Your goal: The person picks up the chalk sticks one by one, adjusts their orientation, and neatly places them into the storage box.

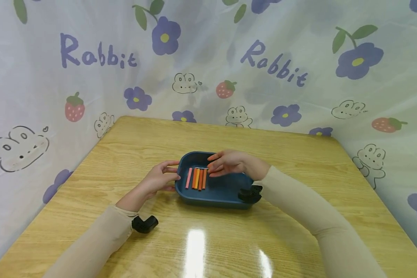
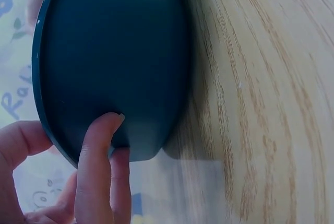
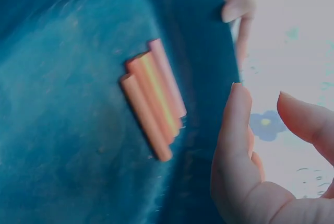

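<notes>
A dark blue, rounded rectangular tray [image 1: 226,201] stands on the table. Inside its left part, several slim round sticks, chalk-like in shape, lie side by side: a pink stick [image 1: 189,178], a yellow stick [image 1: 197,179] and orange sticks [image 1: 204,179]. My left hand [image 1: 158,178] is at the tray's left end, its spread fingers touching the outer wall; in the left wrist view a fingertip [image 2: 107,125] rests on that wall. Over the tray's far side my right hand [image 1: 229,162] hovers beside the sticks, fingers loosely bent, with nothing between thumb and fingers.
The tray sits near the middle of a wood-grain table [image 1: 125,146]. A white curtain [image 1: 208,42] with rabbits, flowers and strawberries surrounds its back and sides. A black wrist mount [image 1: 145,224] sticks out below the left sleeve; another black mount [image 1: 250,194] overlaps the tray's right end.
</notes>
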The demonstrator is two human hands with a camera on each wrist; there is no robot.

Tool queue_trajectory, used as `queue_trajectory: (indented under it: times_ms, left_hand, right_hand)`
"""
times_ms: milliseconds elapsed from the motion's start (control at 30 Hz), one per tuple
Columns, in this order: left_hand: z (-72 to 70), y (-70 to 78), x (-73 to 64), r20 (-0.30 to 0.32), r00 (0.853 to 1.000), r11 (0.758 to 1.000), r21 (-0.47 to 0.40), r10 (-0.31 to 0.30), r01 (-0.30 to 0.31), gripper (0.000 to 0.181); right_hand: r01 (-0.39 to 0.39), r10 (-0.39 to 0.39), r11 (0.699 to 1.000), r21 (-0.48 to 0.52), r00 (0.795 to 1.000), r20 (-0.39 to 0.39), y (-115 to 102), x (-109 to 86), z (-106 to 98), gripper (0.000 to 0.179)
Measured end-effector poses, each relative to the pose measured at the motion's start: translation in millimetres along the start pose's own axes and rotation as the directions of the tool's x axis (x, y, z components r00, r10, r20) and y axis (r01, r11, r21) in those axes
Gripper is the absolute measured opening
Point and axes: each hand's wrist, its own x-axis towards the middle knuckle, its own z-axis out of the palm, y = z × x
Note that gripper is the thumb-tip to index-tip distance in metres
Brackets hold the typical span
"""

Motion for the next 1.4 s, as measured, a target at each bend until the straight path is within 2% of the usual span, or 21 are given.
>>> queue_trajectory:
  times_ms: [200,433,800,1100,1400]
  left_hand:
    - [0.5,-0.3,0.8,0.009,1.0,1.0,-0.002,0.001,-0.001,0.058]
    - [0.4,0.9,0.4,0.005,1.0,1.0,0.005,0.0,0.0,0.057]
    - [1.8,2.1,-2.1,0.006,1.0,1.0,0.001,0.0,0.0,0.058]
    - [1.8,2.8,-2.8,0.004,1.0,1.0,0.002,-0.002,0.002,0.057]
    - [3.2,2.2,-2.6,-0.002,1.0,1.0,0.007,-0.006,0.006,0.057]
  right_hand:
    - [0.079,-0.08,0.996,0.044,0.996,0.035,-2,-22.3,-1,0.058]
    - [0.143,-0.144,0.989,0.031,0.989,0.037,3,-42.3,-9,0.059]
    - [0.202,-0.202,0.979,0.012,0.979,-0.035,20,-75.2,-25,0.056]
    - [0.239,-0.239,0.971,-0.003,0.97,-0.04,42,-101.0,-50,0.056]
    - [0.259,-0.258,0.966,-0.006,0.96,-0.106,59,-122.6,-68,0.058]
